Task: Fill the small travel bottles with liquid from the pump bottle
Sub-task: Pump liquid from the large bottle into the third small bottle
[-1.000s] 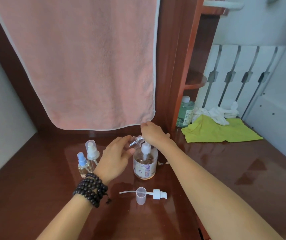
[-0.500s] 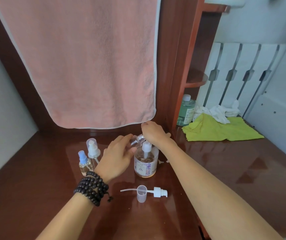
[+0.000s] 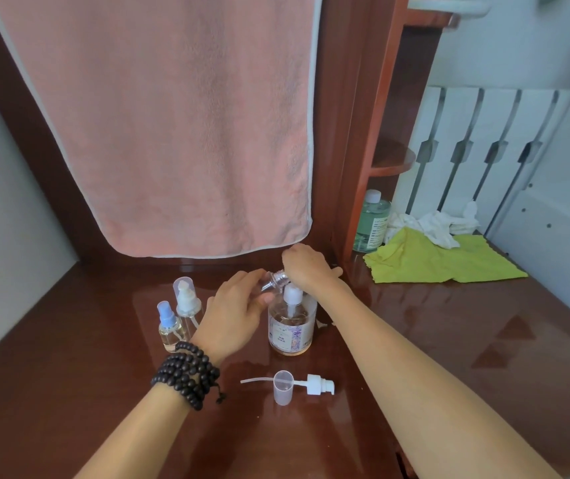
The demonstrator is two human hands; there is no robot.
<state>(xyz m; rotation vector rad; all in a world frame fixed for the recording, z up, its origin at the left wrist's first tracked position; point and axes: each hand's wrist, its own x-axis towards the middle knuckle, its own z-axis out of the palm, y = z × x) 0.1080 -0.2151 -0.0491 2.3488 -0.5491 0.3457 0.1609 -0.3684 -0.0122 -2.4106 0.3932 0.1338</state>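
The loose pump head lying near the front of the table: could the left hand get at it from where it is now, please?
Probably yes: the pump head lies in the open on the table, but the left hand would first have to release the small bottle.

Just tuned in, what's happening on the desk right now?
A person is filling a small clear bottle at the pump bottle. The left hand holds the small bottle tilted at the pump spout, while the right hand rests on the pump head. Two capped spray bottles stand to the left; a loose pump top and clear cap lie in front.
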